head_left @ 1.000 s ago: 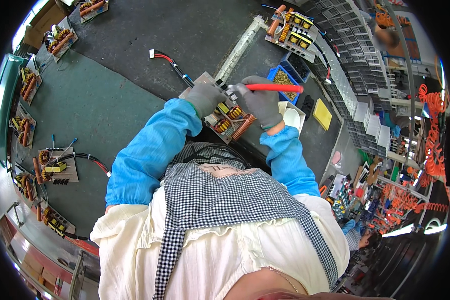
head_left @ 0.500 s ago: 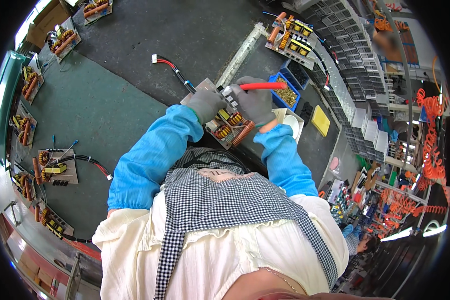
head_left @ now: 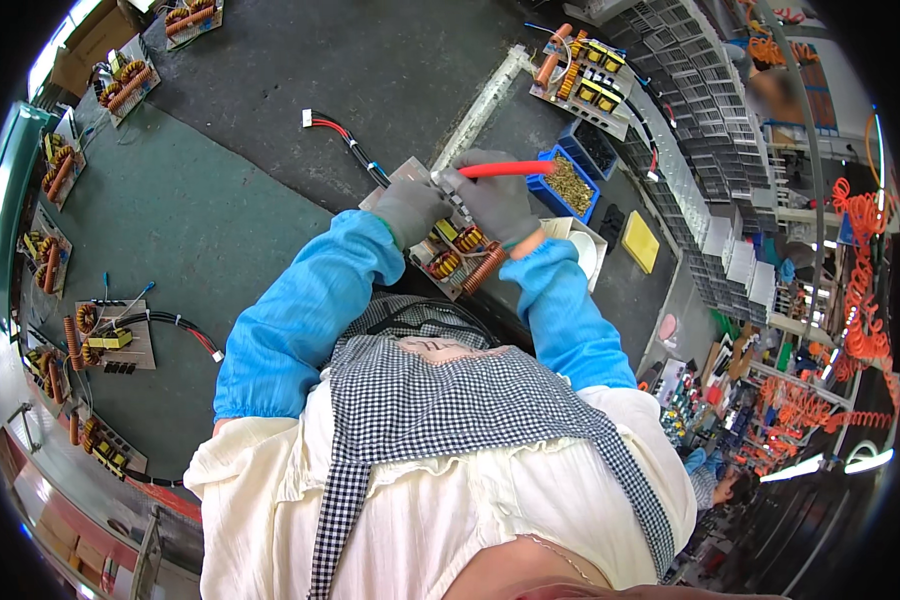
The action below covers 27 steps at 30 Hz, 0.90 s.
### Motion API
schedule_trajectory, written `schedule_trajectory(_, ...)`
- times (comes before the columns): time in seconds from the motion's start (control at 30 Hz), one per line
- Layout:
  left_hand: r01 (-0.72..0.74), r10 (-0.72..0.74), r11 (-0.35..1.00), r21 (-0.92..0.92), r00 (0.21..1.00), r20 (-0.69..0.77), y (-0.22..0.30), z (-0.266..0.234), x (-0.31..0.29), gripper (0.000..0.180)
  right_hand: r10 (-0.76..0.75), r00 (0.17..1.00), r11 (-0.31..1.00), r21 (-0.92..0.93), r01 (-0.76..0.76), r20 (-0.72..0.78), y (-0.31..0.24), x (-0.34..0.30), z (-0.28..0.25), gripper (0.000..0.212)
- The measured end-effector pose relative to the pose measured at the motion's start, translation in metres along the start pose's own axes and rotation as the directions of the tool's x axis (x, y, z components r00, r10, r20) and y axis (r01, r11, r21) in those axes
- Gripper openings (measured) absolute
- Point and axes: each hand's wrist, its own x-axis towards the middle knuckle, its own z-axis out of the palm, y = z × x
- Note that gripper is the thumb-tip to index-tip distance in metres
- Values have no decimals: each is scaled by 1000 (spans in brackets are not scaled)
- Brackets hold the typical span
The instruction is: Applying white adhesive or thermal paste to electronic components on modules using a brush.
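A circuit board (head_left: 438,262) with copper coils and yellow transformers lies in front of me. My left hand (head_left: 410,212), in a grey glove, is closed at the board's left side, its fingertips mostly hidden. Gloved in grey too, my right hand (head_left: 500,205) is closed around a tool with a long red handle (head_left: 510,169), over the board's upper part. The tool's working end is hidden by the fingers. Both hands nearly meet beside small dark parts on the board. A red and black cable (head_left: 342,135) with a white connector runs out past my left hand.
Right of my hands stand a blue bin of small brass-coloured parts (head_left: 570,188), a white dish (head_left: 583,255) and a yellow block (head_left: 641,241). Another board (head_left: 588,80) lies beyond, near stacked grey metal pieces (head_left: 685,110). Several boards line the left edge; one (head_left: 115,335) lies nearer.
My right hand has shifted slightly left and away from me, and the red handle has moved left with it. My left hand has stayed nearly in place.
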Motion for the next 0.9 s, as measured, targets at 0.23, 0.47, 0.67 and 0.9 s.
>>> schedule_trajectory(0.23, -88, 89, 996, 24, 994, -64, 1, -2, -1, 32, 133, 982, 990, 73, -124, -132, -1, 1, 0, 18)
schedule_trajectory(0.47, -54, 55, 998, 38, 998, -25, 2, -6, -2, 33, 52, 998, 993, -108, -54, -29, -2, 4, 3, 18)
schedule_trajectory(0.67, -97, 99, 995, 32, 994, -52, 1, -3, 0, 34, 23, 1000, 972, -235, -23, -1, 3, 2, 8, 18)
schedule_trajectory(0.9, -149, 149, 988, 35, 989, 0, 2, -12, -2, 35, 166, 958, 982, 125, -140, -233, -21, -26, -49, 14)
